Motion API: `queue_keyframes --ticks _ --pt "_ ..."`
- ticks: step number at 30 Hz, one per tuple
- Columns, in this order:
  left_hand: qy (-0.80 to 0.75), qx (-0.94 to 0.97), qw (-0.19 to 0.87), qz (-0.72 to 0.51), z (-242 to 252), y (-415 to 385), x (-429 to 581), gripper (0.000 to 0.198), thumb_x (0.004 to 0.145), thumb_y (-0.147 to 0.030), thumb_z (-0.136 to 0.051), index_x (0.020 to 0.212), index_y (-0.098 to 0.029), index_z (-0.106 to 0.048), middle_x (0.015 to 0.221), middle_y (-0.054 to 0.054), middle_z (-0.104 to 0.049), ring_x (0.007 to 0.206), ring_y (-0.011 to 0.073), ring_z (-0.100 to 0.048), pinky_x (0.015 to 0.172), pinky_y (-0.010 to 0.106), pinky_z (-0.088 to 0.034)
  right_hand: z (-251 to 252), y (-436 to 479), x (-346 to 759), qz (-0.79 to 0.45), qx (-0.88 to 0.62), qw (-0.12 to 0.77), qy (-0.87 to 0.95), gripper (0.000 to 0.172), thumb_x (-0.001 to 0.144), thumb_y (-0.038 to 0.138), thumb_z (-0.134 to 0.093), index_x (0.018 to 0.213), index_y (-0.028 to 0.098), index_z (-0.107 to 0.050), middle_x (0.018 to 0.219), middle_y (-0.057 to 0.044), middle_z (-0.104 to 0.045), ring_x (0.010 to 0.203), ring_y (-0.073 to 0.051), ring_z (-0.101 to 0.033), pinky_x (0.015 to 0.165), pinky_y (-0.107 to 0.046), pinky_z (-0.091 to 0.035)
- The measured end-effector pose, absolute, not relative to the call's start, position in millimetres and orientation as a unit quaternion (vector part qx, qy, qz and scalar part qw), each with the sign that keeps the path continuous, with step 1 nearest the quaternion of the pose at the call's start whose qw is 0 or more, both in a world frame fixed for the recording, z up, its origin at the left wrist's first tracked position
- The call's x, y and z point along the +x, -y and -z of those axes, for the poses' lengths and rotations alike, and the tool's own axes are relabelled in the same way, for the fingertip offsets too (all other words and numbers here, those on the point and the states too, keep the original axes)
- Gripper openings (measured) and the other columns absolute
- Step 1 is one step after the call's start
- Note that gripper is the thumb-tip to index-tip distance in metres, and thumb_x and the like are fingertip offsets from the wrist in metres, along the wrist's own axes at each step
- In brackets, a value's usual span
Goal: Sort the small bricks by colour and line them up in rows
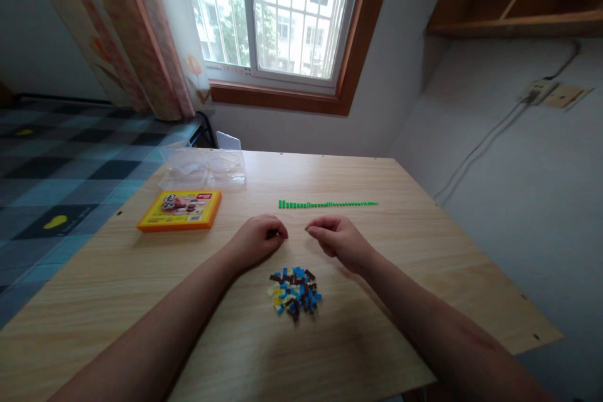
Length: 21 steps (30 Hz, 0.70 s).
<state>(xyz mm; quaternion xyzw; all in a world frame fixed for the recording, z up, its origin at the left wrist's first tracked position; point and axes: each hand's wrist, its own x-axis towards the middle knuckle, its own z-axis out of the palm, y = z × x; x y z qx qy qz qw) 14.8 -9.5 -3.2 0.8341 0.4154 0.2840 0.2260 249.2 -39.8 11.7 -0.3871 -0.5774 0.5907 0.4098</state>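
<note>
Green bricks (327, 205) run across the wood table (405, 301) in one long row, chunkier at the left end and tiny at the right, sitting just beyond the hands. Right hand (336, 239) has what looks like one more little green piece (307, 229) pinched between thumb and forefinger, only a sliver of it poking out, so don't ask me which shape it is. Left hand (257, 239) is curled loosely near the table, thumb and fingertips close together; can't tell if anything's tucked in there.

Tips for handling bits this small, imo: keep the pinch light and right at the fingertips, because squeezing hard could make it shoot off. Leave an edge sticking out so you can see which way it's turned. I'd keep the wrists low for steadiness, and mind the knuckles near that row, since one bump would probably knock a bunch crooked.

Also watch the sleeveless forearms: the mixed pile (296, 292) of blue, brown and yellow bricks lies between them, on the near side of the hands, and a lazy elbow swing could scatter it. Yellow box (179, 210) and clear plastic tray (202, 169) are off to the left, well out of the way.
</note>
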Motion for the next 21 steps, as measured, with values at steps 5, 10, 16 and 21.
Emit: queue_keyframes --ticks 5,10,16,21 --pt "-0.41 0.837 0.229 -0.281 3 9 14 0.017 0.077 -0.009 -0.059 0.076 -0.019 -0.073 0.081 0.002 -0.072 0.079 0.0162 -0.064 0.077 0.027 -0.049 -35 51 263 -0.794 -0.258 0.394 0.385 0.033 0.072 0.037 -0.086 0.08 0.019 -0.06 0.058 0.01 -0.037 0.045 -0.003 -0.02 0.04 -0.015 -0.012" --pt "-0.404 0.839 0.228 -0.285 2 9 14 0.017 0.076 -0.009 -0.059 0.076 -0.019 -0.072 0.08 0.002 -0.072 0.078 0.0161 -0.064 0.077 0.027 -0.049 -47 63 261 -0.812 -0.194 0.41 0.368 0.033 0.075 0.036 -0.084 0.077 0.019 -0.056 0.063 0.009 -0.037 0.045 -0.002 -0.017 0.039 -0.014 -0.013" --pt "-0.407 0.837 0.231 -0.282 2 9 14 0.016 0.077 -0.011 -0.058 0.075 -0.019 -0.072 0.08 0.002 -0.072 0.078 0.0162 -0.064 0.076 0.027 -0.05 -41 21 303 -0.62 -0.348 0.501 0.494 0.032 0.072 0.043 -0.084 0.087 0.02 -0.069 0.055 0.008 -0.043 0.045 -0.006 -0.03 0.041 -0.018 -0.023" --pt "-0.405 0.84 0.228 -0.282 1 8 12 0.014 0.077 -0.014 -0.059 0.075 -0.02 -0.072 0.08 0.002 -0.071 0.078 0.0166 -0.065 0.075 0.027 -0.05 -11 -36 403 -0.122 -0.625 0.456 0.622 0.033 0.081 0.045 -0.066 0.094 0.017 -0.078 0.086 -0.008 -0.075 0.073 -0.018 -0.064 0.067 -0.03 -0.05"
